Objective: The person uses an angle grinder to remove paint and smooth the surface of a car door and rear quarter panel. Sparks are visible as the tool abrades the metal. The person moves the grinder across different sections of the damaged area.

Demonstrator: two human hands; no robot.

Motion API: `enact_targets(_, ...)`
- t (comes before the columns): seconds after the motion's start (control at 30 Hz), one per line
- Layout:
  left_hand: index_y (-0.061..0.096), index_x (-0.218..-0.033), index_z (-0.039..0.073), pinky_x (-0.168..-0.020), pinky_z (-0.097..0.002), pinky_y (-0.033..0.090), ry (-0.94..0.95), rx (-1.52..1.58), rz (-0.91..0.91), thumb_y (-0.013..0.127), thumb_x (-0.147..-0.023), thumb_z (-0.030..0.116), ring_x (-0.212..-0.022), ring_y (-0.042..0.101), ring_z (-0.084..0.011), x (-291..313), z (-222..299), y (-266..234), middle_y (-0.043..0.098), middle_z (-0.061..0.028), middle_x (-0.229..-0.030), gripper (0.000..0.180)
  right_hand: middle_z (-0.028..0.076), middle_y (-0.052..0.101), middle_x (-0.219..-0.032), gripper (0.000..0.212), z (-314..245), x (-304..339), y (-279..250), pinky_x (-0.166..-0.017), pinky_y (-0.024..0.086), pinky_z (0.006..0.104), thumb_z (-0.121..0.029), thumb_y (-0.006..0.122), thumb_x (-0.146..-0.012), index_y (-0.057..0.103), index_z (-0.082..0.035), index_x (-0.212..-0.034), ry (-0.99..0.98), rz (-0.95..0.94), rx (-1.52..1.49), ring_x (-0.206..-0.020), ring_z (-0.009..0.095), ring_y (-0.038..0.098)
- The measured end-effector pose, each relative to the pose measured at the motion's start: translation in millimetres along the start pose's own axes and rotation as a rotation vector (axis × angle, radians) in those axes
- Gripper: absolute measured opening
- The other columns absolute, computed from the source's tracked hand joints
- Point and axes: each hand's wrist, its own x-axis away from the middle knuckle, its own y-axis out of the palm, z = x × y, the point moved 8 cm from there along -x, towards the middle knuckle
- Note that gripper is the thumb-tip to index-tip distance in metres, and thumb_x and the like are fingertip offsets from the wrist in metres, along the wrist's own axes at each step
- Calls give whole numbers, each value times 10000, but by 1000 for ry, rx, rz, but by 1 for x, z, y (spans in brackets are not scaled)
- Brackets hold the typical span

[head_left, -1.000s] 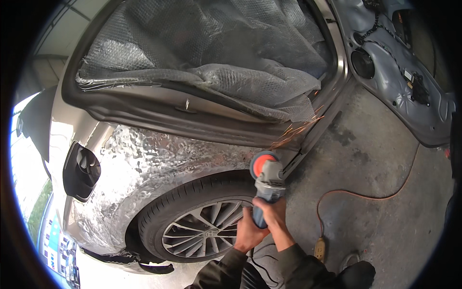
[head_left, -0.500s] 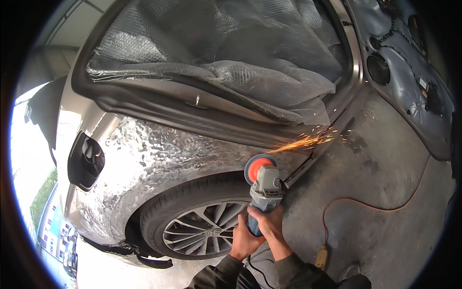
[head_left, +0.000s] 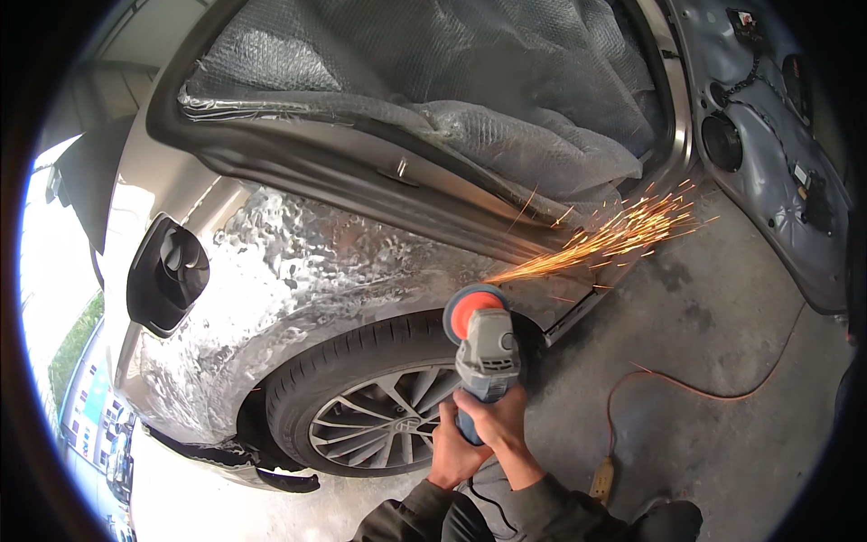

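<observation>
The grip of the left hand (head_left: 457, 450) and right hand (head_left: 504, 425) is clamped around the angle grinder (head_left: 488, 357), its disc (head_left: 471, 307) at the car panel (head_left: 316, 262) above the wheel (head_left: 406, 424), where the spark stream (head_left: 601, 242) has grown fuller, suggesting firmer abrasive contact.

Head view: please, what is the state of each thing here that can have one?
Grinder: running, throwing sparks
Left hand: closed on the grinder
Right hand: closed on the grinder
Panel: largely bare metal, uneven
Wheel: mounted
Door: open, lining off
Sheet: crumpled, partly folded
Filler recess: uncovered
Orange cord: lying loosely curved
</observation>
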Motion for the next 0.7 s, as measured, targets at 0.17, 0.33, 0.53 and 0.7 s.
enact_targets(0.17, 404, -1231, 2, -800, -484, 553, 3, -2, -18, 914, -672, 325, -953, 696, -472, 2, 2, 2, 691, -294, -1001, 823, 76, 715, -950, 330, -7, 3, -2, -783, 539, 331, -83, 825, -722, 700, 36, -1003, -50, 17, 51, -845, 157, 672)
enact_targets(0.33, 404, -1246, -15, -810, -482, 554, 15, 21, -30, 907, -662, 293, -961, 695, -476, 2, -1, 5, 689, -301, -1002, 830, 65, 723, -918, 300, -2, 4, -5, -756, 542, 331, -101, 828, -729, 708, 28, -972, 38, 21, 49, -815, 152, 677)
enact_targets(0.53, 401, -1249, -15, -829, -478, 554, -30, 18, -46, 918, -654, 312, -973, 702, -460, 0, -2, 1, 694, -295, -1025, 853, 108, 732, -890, 350, 1, 2, -3, -736, 552, 362, -153, 842, -721, 698, 38, -976, 26, 19, 50, -785, 188, 701)
enact_targets(0.7, 404, -1243, -21, -822, -474, 556, -35, 22, -51, 925, -645, 323, -965, 705, -456, 4, -1, 3, 698, -294, -1016, 865, 79, 724, -884, 291, -13, 7, -3, -734, 552, 346, -104, 832, -729, 703, 32, -951, 40, 33, 79, -776, 163, 685)
